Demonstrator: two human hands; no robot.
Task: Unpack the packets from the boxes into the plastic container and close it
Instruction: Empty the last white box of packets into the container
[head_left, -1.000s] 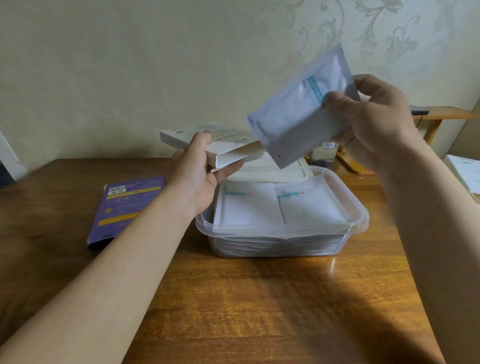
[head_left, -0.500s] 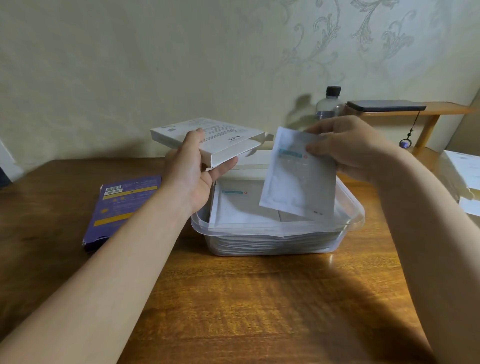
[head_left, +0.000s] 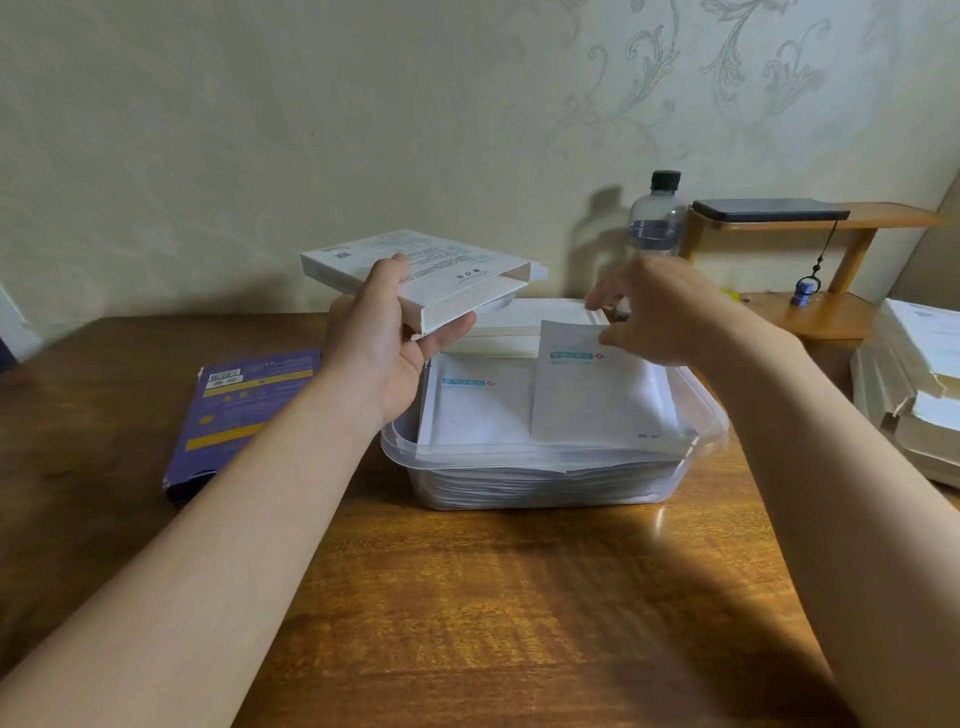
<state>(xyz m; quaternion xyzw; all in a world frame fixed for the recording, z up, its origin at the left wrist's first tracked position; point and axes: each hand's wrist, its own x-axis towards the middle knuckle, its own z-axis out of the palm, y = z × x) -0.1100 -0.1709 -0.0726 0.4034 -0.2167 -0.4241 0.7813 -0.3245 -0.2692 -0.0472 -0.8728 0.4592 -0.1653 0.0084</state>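
A clear plastic container (head_left: 545, 458) stands mid-table, filled with stacked white packets. The top right packet (head_left: 597, 402) lies flat beside another packet (head_left: 475, 413). My right hand (head_left: 670, 312) hovers over the container's far right side with fingers spread, the thumb at the right packet's top edge. My left hand (head_left: 384, 353) grips an open white box (head_left: 431, 270) above the container's far left corner, open end pointing right. The white lid (head_left: 524, 325) lies just behind the container.
A flat purple box (head_left: 244, 410) lies on the wooden table to the left. A water bottle (head_left: 657, 218) stands behind the container, next to a small wooden shelf (head_left: 883, 215) bearing a dark phone (head_left: 769, 208). More white boxes (head_left: 919, 384) are stacked at the right edge.
My right hand brought the packet down from the air and laid it flat in the container's right side, then loosened its pinch. The left hand kept holding the white box.
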